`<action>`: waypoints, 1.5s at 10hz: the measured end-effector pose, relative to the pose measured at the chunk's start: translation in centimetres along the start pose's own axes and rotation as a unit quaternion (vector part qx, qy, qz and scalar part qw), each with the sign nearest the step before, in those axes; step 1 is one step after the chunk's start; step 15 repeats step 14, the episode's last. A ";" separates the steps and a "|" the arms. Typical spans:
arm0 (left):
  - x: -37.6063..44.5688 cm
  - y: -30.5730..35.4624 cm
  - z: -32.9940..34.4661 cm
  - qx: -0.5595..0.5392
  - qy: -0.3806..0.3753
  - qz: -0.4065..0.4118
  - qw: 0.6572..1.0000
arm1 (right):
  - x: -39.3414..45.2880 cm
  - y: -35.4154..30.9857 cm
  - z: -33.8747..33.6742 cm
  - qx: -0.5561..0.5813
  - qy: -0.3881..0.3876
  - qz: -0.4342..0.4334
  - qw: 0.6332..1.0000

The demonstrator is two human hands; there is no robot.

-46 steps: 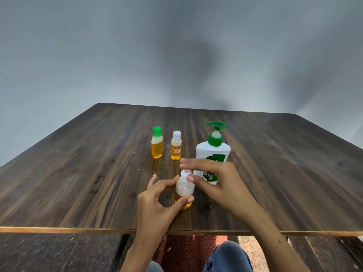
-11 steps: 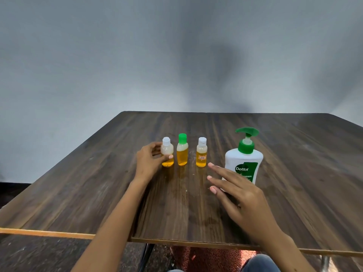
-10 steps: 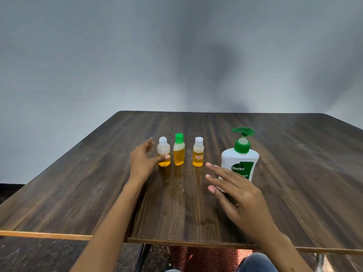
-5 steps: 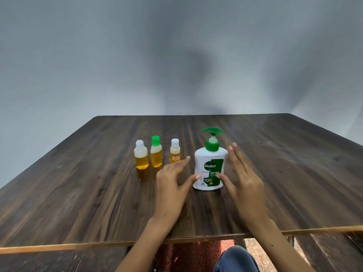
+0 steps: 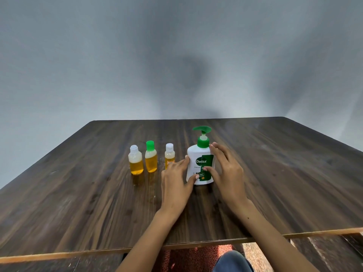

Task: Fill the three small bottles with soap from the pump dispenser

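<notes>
Underneath, dark wooden table [image 5: 78, 193], grey wall [image 5: 117, 55]

A single wide-angle view comes from the person's head, facing forward and slightly down across the worktop [image 5: 78, 203]. The near edge of the worktop runs along the bottom of the frame, with the floor and a knee just below it (so the camera sits close over that edge). The far edge meets a plain grey wall [image 5: 176, 55], which fills the upper half. No second view shares the scene.
</notes>
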State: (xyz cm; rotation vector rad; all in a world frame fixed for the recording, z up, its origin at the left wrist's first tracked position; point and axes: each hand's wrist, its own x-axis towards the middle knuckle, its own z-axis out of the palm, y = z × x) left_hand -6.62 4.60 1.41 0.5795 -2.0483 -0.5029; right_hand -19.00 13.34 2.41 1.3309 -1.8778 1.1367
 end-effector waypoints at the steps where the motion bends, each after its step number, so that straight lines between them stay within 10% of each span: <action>1: 0.1 -0.9 -0.6 0.017 -0.022 -0.007 1.000 | 1.2 0.3 1.0 -0.003 -0.015 0.003 1.000; 15: -3.8 -5.2 -5.2 0.052 0.069 -0.021 0.996 | 3.3 2.5 5.2 0.003 -0.026 -0.001 1.000</action>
